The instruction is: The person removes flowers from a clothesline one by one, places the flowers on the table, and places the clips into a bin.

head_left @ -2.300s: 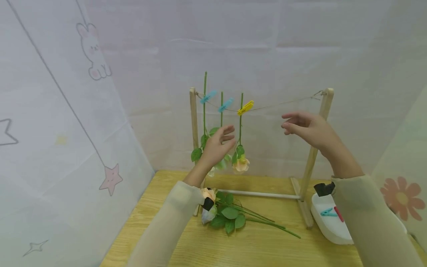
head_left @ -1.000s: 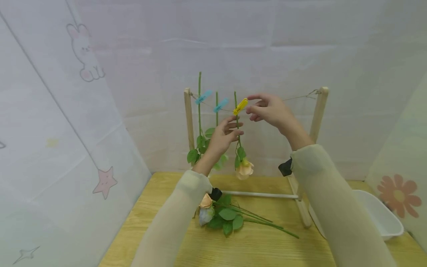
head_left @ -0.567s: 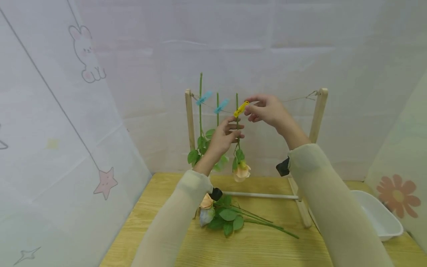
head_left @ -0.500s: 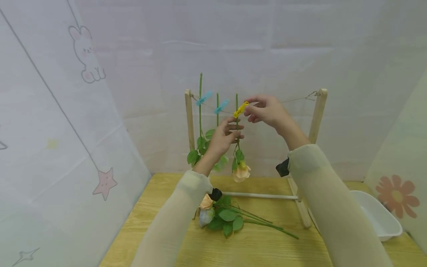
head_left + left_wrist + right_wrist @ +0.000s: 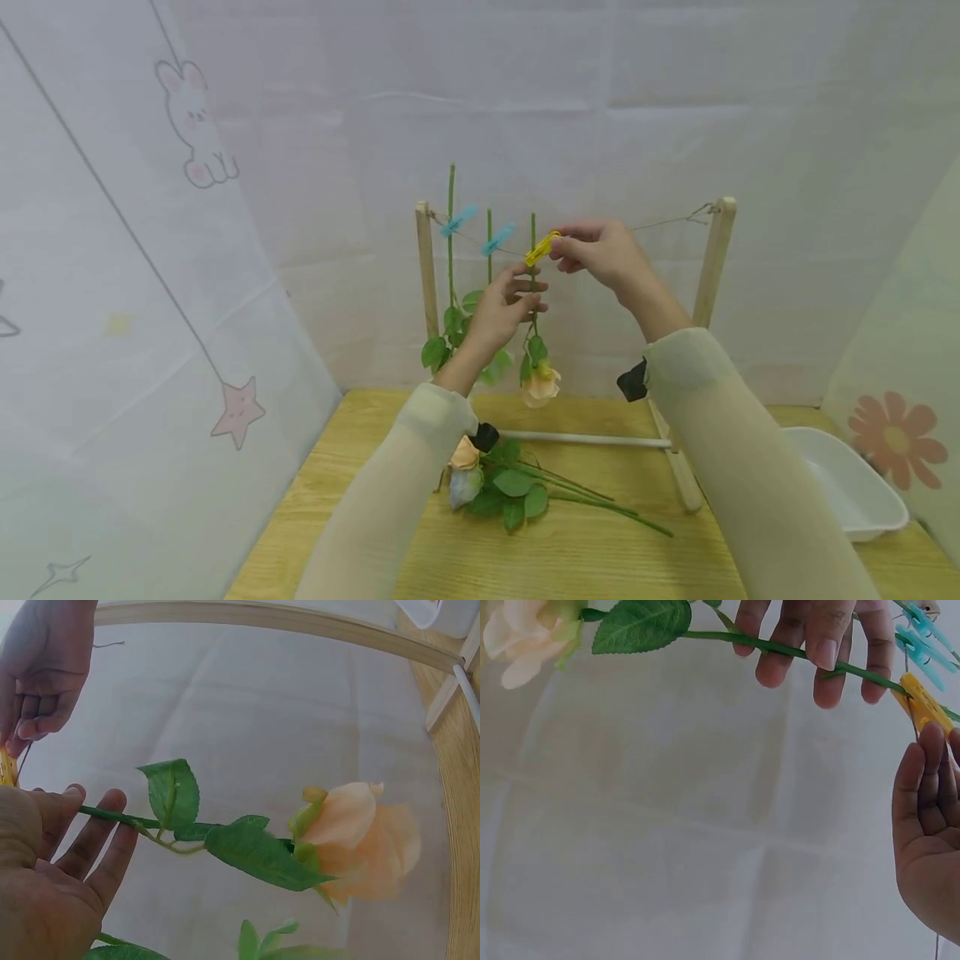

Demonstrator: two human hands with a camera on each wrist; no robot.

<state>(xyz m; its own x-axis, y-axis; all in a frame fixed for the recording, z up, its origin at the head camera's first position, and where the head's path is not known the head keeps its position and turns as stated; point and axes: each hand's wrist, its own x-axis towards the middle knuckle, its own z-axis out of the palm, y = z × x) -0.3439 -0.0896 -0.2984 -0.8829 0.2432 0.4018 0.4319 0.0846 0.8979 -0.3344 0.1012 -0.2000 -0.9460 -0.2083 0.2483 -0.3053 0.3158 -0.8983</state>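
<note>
A peach rose hangs head down from a twine line, its stem crossed by a yellow clothespin. My left hand holds the stem below the clothespin; in the right wrist view its thumb lies in front of the stem and fingers are behind. My right hand pinches the handle end of the clothespin between thumb and fingers. Left of it, two blue clothespins hold other upside-down stems on the line. Their blooms are mostly hidden by my left hand and forearm.
The line spans a wooden rack with a right post and a white bottom rod. Several cut roses lie on the wooden table. A white tub stands at right, partly behind my right sleeve.
From apart, my left hand has come up and right onto the rose stem, and my right hand has moved left to grip the yellow clothespin. Over the last half second both stay nearly still.
</note>
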